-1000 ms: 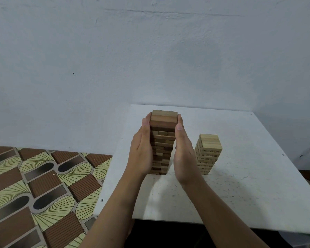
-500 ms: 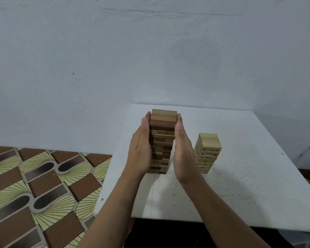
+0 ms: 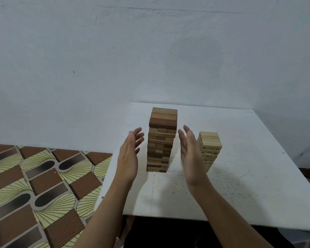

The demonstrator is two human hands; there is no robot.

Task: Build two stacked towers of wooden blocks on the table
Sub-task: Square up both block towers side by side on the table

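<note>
A tall tower of mixed brown and tan wooden blocks (image 3: pixel 160 140) stands upright on the white table (image 3: pixel 240 167). To its right stands a shorter tower of pale wooden blocks (image 3: pixel 210 149). My left hand (image 3: pixel 130 154) hovers just left of the tall tower, fingers straight, palm facing it, a small gap between them. On the other side my right hand (image 3: pixel 191 153) is held with fingers straight, apart from the tall tower and partly covering the pale tower's left side. Neither hand holds anything.
The table sits in a corner of pale blue walls (image 3: pixel 150 51). To the left the floor (image 3: pixel 34 185) has brown and yellow patterned tiles. The table's near edge (image 3: pixel 222 221) runs across above a dark space.
Both hands pressed flat against the tall tower's sides before. Now they have pulled outward and stand apart from it. The tower stands on its own.
</note>
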